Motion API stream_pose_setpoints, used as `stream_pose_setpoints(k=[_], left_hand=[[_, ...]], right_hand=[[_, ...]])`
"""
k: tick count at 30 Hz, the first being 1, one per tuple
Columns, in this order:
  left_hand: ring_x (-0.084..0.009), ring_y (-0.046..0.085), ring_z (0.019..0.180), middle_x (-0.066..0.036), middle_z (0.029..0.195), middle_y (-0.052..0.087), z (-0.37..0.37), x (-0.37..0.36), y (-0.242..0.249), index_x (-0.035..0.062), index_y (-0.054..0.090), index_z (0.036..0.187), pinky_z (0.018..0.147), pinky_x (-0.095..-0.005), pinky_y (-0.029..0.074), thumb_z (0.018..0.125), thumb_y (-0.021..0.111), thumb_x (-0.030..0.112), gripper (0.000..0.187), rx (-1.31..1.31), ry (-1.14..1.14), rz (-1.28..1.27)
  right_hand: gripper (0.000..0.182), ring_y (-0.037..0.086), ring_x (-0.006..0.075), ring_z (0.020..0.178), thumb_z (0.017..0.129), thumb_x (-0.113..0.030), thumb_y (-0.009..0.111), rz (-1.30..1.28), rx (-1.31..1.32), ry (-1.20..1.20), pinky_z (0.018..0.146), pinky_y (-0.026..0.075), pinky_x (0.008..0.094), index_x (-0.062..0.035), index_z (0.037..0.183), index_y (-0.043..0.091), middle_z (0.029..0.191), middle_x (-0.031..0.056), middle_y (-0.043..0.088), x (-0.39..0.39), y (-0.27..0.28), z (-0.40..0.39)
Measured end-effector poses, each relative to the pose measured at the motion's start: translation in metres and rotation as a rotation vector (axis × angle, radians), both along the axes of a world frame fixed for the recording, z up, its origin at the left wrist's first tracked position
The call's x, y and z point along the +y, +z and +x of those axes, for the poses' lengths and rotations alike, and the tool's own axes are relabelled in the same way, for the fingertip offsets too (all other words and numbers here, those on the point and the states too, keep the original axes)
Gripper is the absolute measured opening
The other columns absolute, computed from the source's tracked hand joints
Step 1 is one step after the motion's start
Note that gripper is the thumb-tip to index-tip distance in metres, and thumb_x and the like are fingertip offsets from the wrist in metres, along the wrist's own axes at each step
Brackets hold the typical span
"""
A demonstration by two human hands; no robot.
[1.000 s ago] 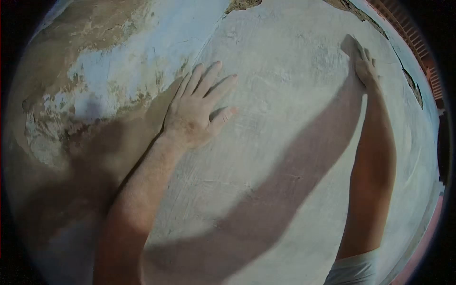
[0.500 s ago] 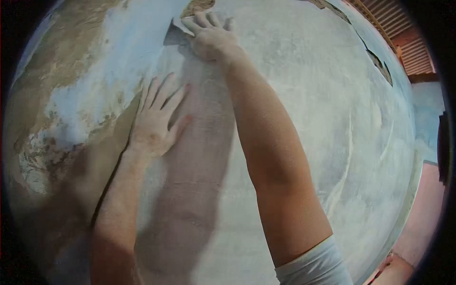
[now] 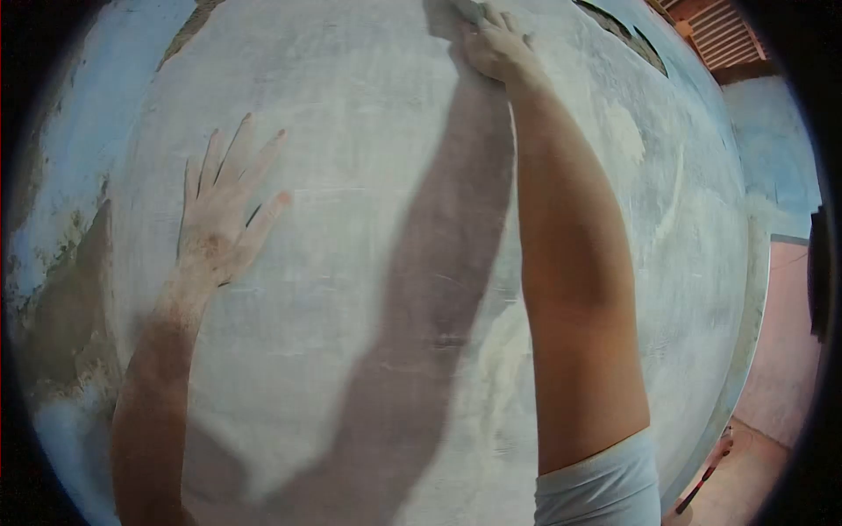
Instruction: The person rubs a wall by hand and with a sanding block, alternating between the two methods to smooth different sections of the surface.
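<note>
My left hand [image 3: 219, 206] lies flat on the pale grey, smooth-coated wall [image 3: 342, 149], fingers spread and dusty, holding nothing. Higher up and to the right, my right hand [image 3: 500, 46] reaches to the top of the view. Its fingers are closed on a thin grey sheet, apparently sandpaper [image 3: 469, 10], against the wall. The sheet is partly cut off by the frame's top edge, and its far side is hidden by the hand. A long shadow of my right arm falls across the wall.
Rough brown and blue patches [image 3: 66, 289] show at the wall's left side. A ragged hole [image 3: 623, 33] breaks the coating at upper right. Beyond the wall's right edge are a corrugated roof [image 3: 724, 35], a pink surface [image 3: 776, 342] and a dark object [image 3: 820, 272].
My right hand has moved to the right and slightly up with the sheet. The view has turned right, so my left hand sits further left in frame, still flat on the wall.
</note>
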State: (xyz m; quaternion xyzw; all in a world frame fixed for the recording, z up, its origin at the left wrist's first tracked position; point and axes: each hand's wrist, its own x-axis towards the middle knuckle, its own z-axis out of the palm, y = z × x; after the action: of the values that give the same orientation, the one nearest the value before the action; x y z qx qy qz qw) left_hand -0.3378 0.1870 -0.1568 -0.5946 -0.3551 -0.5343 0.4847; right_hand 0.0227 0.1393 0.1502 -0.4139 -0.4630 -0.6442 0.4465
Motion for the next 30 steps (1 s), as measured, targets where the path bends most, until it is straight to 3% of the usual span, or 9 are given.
stream_pose_setpoints(k=[4,6,8,10,13,17,19,25,30], left_hand=[[-0.0412,0.013,0.165,-0.006,0.181,0.02,0.108,-0.025,0.02,0.0374,0.039,0.168,0.131,-0.0687,0.008,0.105,0.06,0.054,0.068,0.051,0.015,0.085],[-0.0413,0.012,0.165,-0.004,0.181,0.019,0.157,-0.037,0.033,0.0404,0.037,0.168,0.131,-0.0706,0.007,0.105,0.058,0.058,0.068,0.073,-0.018,0.093],[-0.0428,0.011,0.165,-0.002,0.182,0.016,0.202,-0.051,0.044,0.0408,0.037,0.168,0.131,-0.0713,0.007,0.106,0.057,0.057,0.067,0.091,-0.046,0.079],[-0.042,0.012,0.165,-0.002,0.181,0.018,0.234,-0.062,0.056,0.0434,0.036,0.167,0.131,-0.0712,0.005,0.106,0.052,0.063,0.066,0.125,-0.065,0.096],[-0.039,0.012,0.166,-0.001,0.181,0.019,0.26,-0.068,0.067,0.0449,0.035,0.167,0.131,-0.0718,0.003,0.106,0.048,0.066,0.066,0.133,-0.046,0.08],[-0.0383,0.011,0.166,-0.001,0.182,0.018,0.299,-0.078,0.071,0.0413,0.034,0.168,0.131,-0.0709,0.004,0.106,0.046,0.068,0.069,0.236,-0.127,0.101],[-0.0376,0.011,0.166,-0.001,0.181,0.018,0.306,-0.081,0.072,0.0399,0.034,0.169,0.132,-0.07,0.005,0.106,0.047,0.067,0.07,0.308,-0.15,0.104],[-0.0301,0.015,0.166,-0.002,0.18,0.021,0.238,-0.069,0.054,0.0372,0.034,0.169,0.135,-0.0629,0.012,0.108,0.046,0.066,0.068,0.374,-0.147,0.055],[-0.0298,0.017,0.166,-0.001,0.18,0.02,0.124,-0.022,0.05,0.0382,0.034,0.169,0.135,-0.0627,0.012,0.11,0.045,0.063,0.065,0.146,-0.116,0.105]], right_hand=[[0.071,0.027,0.035,0.163,0.11,-0.054,0.039,0.05,0.2,0.09,0.132,0.019,0.0577,-0.0122,0.167,0.04,0.175,0.0173,0.033,-0.065,-0.024,0.179],[0.071,0.016,0.0357,0.166,0.109,-0.049,0.038,-0.074,0.313,0.08,0.133,0.012,0.0594,-0.017,0.172,0.029,0.18,0.0142,0.02,-0.105,-0.054,0.258],[0.074,0.015,0.0377,0.166,0.108,-0.048,0.038,-0.04,0.308,0.099,0.134,0.012,0.0565,-0.0079,0.171,0.029,0.18,0.0171,0.02,-0.108,-0.045,0.381],[0.079,0.016,0.0401,0.165,0.109,-0.052,0.038,-0.04,0.366,0.164,0.134,0.014,0.0537,0.0004,0.168,0.028,0.179,0.0214,0.019,-0.143,-0.104,0.408],[0.072,0.015,0.0416,0.165,0.108,-0.04,0.038,-0.039,0.518,0.022,0.134,0.016,0.0501,-0.0048,0.17,0.028,0.178,0.0241,0.019,-0.152,-0.141,0.505],[0.074,0.012,0.0421,0.166,0.102,-0.027,0.038,-0.073,0.688,0.085,0.135,0.016,0.05,-0.0124,0.173,0.024,0.178,0.0255,0.019,-0.176,-0.214,0.483],[0.068,0.012,0.0429,0.166,0.109,-0.038,0.036,-0.059,0.666,0.04,0.135,0.017,0.0505,-0.0186,0.173,0.023,0.178,0.0255,0.019,-0.171,-0.208,0.544],[0.061,0.017,0.0416,0.165,0.116,-0.047,0.032,0.008,0.68,0.017,0.133,0.018,0.0529,-0.0257,0.173,0.029,0.178,0.0226,0.022,-0.142,-0.17,0.521],[0.061,0.016,0.0412,0.165,0.116,-0.049,0.03,-0.048,0.372,-0.033,0.134,0.014,0.053,-0.0303,0.174,0.024,0.178,0.0215,0.021,-0.1,-0.097,0.386]])
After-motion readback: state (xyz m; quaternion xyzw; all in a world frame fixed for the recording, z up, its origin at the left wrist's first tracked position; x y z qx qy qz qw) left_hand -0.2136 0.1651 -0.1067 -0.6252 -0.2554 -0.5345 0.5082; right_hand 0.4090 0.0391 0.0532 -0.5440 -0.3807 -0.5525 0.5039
